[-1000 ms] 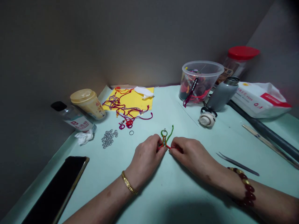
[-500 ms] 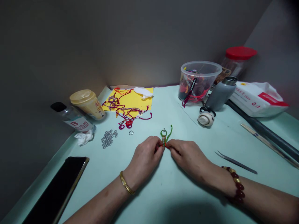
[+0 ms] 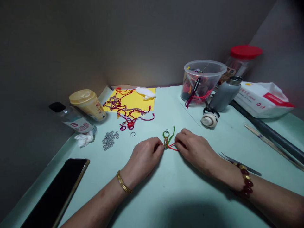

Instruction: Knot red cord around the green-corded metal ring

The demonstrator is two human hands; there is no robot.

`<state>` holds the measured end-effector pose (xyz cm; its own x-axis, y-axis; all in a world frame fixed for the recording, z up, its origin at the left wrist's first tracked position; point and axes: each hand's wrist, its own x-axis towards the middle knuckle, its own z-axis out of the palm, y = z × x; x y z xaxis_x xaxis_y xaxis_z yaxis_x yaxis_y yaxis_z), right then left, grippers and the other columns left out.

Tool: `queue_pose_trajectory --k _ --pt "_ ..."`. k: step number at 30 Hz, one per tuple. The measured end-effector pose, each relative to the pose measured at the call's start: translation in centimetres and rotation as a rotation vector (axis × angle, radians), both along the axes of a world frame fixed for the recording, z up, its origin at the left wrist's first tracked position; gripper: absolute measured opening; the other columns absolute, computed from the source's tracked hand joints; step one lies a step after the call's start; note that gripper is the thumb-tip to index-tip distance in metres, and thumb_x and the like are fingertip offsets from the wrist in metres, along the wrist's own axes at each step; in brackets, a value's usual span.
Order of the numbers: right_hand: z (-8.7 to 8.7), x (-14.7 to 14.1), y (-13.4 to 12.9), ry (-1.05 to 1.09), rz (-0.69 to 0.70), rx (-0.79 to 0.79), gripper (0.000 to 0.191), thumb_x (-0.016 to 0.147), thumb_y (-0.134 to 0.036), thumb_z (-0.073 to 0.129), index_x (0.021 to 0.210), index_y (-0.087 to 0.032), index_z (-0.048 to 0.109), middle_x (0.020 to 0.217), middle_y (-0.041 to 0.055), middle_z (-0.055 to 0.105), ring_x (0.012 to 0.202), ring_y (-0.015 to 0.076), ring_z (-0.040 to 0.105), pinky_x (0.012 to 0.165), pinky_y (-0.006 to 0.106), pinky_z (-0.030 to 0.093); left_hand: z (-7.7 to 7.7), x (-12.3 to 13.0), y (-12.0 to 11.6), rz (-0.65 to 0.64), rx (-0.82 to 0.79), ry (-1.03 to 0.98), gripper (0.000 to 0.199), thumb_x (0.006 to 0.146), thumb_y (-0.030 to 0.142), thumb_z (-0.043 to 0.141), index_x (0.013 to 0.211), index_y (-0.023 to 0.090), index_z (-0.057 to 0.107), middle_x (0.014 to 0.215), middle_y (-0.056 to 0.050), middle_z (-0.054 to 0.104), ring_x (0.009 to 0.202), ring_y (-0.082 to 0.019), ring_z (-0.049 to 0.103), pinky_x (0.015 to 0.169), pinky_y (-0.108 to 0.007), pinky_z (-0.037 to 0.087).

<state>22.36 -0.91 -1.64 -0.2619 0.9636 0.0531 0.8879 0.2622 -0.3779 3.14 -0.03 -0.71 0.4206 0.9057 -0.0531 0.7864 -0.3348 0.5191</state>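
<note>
A small knotted cord piece (image 3: 166, 141) in green and orange, with metal rings worked in, lies on the table in front of me. At its top is a green-wrapped ring (image 3: 166, 134), and a green cord tail (image 3: 171, 134) sticks up beside it. My left hand (image 3: 148, 153) is closed at the left edge of the piece, its fingertips pinching there; what they grip is mostly hidden. Red cords (image 3: 173, 147) run from the piece's right side into my right hand (image 3: 193, 148), which pinches them a short way off.
Metal rings (image 3: 109, 140) lie in a pile left of my hands, near a single ring (image 3: 133, 134). Tweezers (image 3: 239, 164) rest by my right wrist. A phone (image 3: 57, 190), a bottle (image 3: 73, 118), a cup (image 3: 87, 104), a clear tub (image 3: 204, 82) and a flask (image 3: 225, 95) stand around.
My right hand has moved right and slightly up, away from the knotted piece, drawing out red cords. My left hand has shifted slightly left.
</note>
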Motion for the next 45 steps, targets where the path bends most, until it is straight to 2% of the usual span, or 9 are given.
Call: queue_pose_trajectory --k 5,8,15,22,25,27,29,38,45 --pt "-0.4 -0.2 0.2 -0.078 -0.026 0.039 0.018 0.094 -0.019 0.046 0.081 -0.02 0.058 0.086 0.0013 0.054 0.068 0.0135 0.051 0.055 0.028 0.024 -0.2 -0.6 0.7 -0.059 0.02 -0.018 0.023 0.096 0.028 0.042 0.086 0.019 0.06 0.085 -0.003 0.065 0.078 -0.017 0.058 0.069 -0.029 0.042" --pt "-0.9 0.0 0.6 -0.045 -0.024 0.044 0.016 0.094 -0.02 0.046 0.083 -0.02 0.057 0.086 0.0016 0.055 0.07 0.014 0.051 0.056 0.028 0.024 -0.5 -1.1 1.0 -0.111 0.044 -0.049 0.019 0.096 0.025 0.042 0.09 0.02 0.059 0.089 -0.002 0.064 0.082 -0.017 0.057 0.074 -0.03 0.043" --pt "-1.9 0.1 0.7 0.067 0.046 0.053 0.011 0.089 -0.012 0.044 0.089 -0.021 0.051 0.084 0.0003 0.055 0.07 0.014 0.048 0.058 0.026 0.025 -0.9 -1.6 1.4 -0.141 0.098 -0.105 0.014 0.095 0.016 0.039 0.091 0.02 0.051 0.084 0.0 0.058 0.076 -0.015 0.053 0.07 -0.028 0.041" --pt "-1.4 -0.4 0.1 -0.025 0.1 0.002 0.016 0.085 -0.007 0.043 0.086 -0.02 0.053 0.085 0.0015 0.053 0.069 0.0138 0.047 0.057 0.027 0.024 -0.6 -1.7 0.9 -0.155 0.11 -0.024 0.018 0.09 0.01 0.04 0.091 0.019 0.055 0.089 -0.002 0.057 0.079 -0.015 0.055 0.074 -0.029 0.044" --pt "-1.1 -0.7 0.0 -0.018 0.062 -0.014 0.011 0.083 -0.01 0.046 0.083 -0.02 0.052 0.084 0.0014 0.055 0.071 0.0145 0.049 0.059 0.027 0.025 -0.2 -1.2 0.5 -0.109 0.111 0.047 0.01 0.09 0.018 0.046 0.089 0.018 0.056 0.089 -0.003 0.057 0.076 -0.016 0.056 0.072 -0.029 0.045" --pt "-1.1 -0.8 -0.1 0.002 0.027 -0.018 0.006 0.087 -0.021 0.05 0.081 -0.02 0.052 0.082 0.001 0.055 0.068 0.0147 0.048 0.059 0.028 0.026 0.0 -0.8 0.2 -0.079 0.121 0.12 0.009 0.09 0.025 0.05 0.088 0.018 0.056 0.09 -0.004 0.057 0.073 -0.017 0.056 0.069 -0.03 0.045" --pt "-1.2 -0.8 -0.1 0.022 0.025 -0.021 0.013 0.09 -0.029 0.051 0.081 -0.02 0.051 0.081 0.0009 0.055 0.067 0.0149 0.048 0.06 0.028 0.027 0.1 -0.5 0.0 -0.059 0.139 0.177 0.011 0.091 0.028 0.052 0.09 0.018 0.056 0.092 -0.004 0.057 0.072 -0.017 0.057 0.067 -0.031 0.045" --pt "-1.2 -1.3 -0.2 0.201 0.152 -0.073 0.012 0.093 -0.017 0.047 0.081 -0.02 0.046 0.083 0.0019 0.054 0.072 0.0155 0.048 0.064 0.027 0.032 0.3 -0.3 0.0 0.004 0.127 0.211 0.011 0.093 0.029 0.052 0.093 0.02 0.059 0.1 -0.003 0.055 0.075 -0.017 0.061 0.066 -0.031 0.045" --pt "-0.9 -1.2 0.0 0.413 0.12 -0.129 0.017 0.092 -0.018 0.046 0.075 -0.021 0.042 0.068 -0.0029 0.052 0.06 0.012 0.044 0.058 0.024 0.033 -0.5 0.0 -0.4 -0.055 0.192 0.122 0.015 0.097 0.021 0.042 0.09 0.018 0.055 0.099 -0.003 0.051 0.072 -0.013 0.056 0.064 -0.028 0.045"
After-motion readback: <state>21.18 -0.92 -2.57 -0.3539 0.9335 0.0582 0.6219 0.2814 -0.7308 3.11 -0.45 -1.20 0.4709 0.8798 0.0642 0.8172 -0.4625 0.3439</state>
